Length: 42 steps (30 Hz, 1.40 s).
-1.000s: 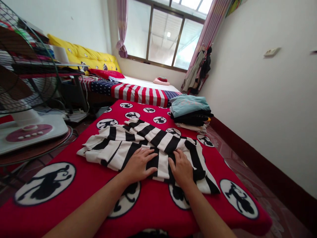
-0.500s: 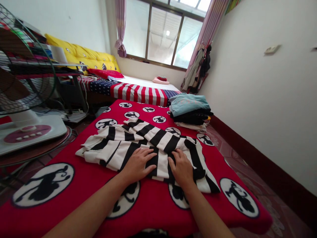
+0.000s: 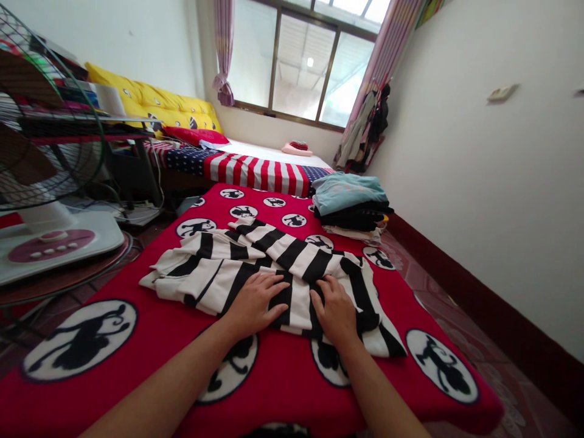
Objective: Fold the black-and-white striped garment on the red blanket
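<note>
A black-and-white striped garment (image 3: pixel 292 260), partly folded, lies across the red cloth (image 3: pixel 150 353) printed with black figures in white circles. On the garment's near middle part rests my left hand (image 3: pixel 257 302), palm down with the fingers stretched out. To its right, my right hand (image 3: pixel 335 307) lies flat on the same garment, its fingers spread a little. Neither hand grips the fabric. One sleeve of the garment runs diagonally over its far side, and a striped corner sticks out at the lower right.
A stack of folded clothes (image 3: pixel 351 204), light blue on top, sits at the far right of the cloth. A fan (image 3: pixel 50 237) stands on a round stool at the left. Beyond are a bed (image 3: pixel 255 170) and hanging clothes (image 3: pixel 367 128); a white wall (image 3: pixel 493 182) borders the right.
</note>
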{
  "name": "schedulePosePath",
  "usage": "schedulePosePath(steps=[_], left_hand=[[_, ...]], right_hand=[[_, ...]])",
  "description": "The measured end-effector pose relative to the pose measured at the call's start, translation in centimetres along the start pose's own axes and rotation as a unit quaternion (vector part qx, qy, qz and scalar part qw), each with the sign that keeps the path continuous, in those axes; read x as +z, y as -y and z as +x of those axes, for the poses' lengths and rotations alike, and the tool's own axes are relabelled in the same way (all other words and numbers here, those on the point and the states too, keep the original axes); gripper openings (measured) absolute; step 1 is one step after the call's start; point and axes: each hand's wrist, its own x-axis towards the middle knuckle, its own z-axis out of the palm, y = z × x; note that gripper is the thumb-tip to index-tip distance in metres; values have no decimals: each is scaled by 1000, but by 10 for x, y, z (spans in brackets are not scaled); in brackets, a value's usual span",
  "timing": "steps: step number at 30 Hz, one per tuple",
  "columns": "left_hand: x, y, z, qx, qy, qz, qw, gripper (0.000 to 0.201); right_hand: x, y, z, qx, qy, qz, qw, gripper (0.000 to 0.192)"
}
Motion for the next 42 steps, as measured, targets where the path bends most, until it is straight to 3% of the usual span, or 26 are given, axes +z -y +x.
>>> schedulePosePath(steps=[42], left_hand=[[0,0,0,-4,17,17,1000,43]], right_hand=[[2,-3,0,-8,-14,9,1000,28]])
